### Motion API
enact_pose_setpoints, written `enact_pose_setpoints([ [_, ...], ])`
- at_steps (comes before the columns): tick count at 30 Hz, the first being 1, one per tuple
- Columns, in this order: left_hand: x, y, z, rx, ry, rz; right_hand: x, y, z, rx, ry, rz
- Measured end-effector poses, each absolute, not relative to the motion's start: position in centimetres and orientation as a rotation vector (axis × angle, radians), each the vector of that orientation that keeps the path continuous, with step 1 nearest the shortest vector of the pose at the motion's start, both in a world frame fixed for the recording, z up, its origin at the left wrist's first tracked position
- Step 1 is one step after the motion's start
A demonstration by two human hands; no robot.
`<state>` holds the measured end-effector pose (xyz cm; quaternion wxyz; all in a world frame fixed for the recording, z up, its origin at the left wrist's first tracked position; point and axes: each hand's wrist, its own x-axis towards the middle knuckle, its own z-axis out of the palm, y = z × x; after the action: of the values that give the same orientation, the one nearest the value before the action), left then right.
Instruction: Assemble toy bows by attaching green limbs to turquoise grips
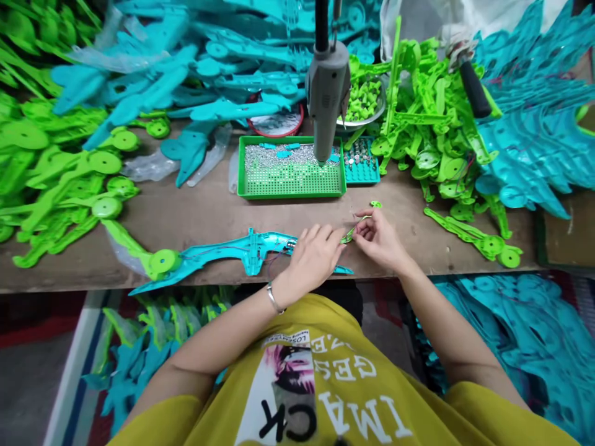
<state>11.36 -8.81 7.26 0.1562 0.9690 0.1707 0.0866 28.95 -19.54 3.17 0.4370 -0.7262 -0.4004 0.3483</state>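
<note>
A long teal plastic toy shell [232, 251] lies along the front of the wooden bench [199, 210], with thin wires near its middle. My left hand [315, 255] rests on its right part, fingers curled down. My right hand [379, 238] pinches a small green plastic piece [352, 231] just beside the left hand's fingertips. A tiny green part [375, 204] lies on the bench just beyond my right hand.
A green tray of screws [290, 168] and a small teal tray [361, 162] sit behind my hands, under a hanging grey electric screwdriver [326, 93]. Heaps of green parts [56, 167] and teal parts [534, 124] crowd both sides. More teal shells [520, 347] lie on the floor.
</note>
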Motion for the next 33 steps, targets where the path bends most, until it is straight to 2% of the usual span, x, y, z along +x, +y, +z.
enact_pose_setpoints([
  [11,11.9,-8.8,5.1,2.79,0.343,0.075,27.9,-19.9,3.1,-1.86,-0.968,0.779],
  [20,12.1,-8.9,5.2,2.978,0.193,-0.046,28.8,-20.0,2.0,-1.702,-0.893,0.736],
  [27,12.4,-8.6,4.7,2.966,0.125,-0.004,29.6,-19.6,1.8,-1.663,-1.076,0.674],
  [33,12.3,-8.6,4.7,2.981,0.095,-0.031,29.8,-19.8,1.5,-1.787,-1.305,0.439],
])
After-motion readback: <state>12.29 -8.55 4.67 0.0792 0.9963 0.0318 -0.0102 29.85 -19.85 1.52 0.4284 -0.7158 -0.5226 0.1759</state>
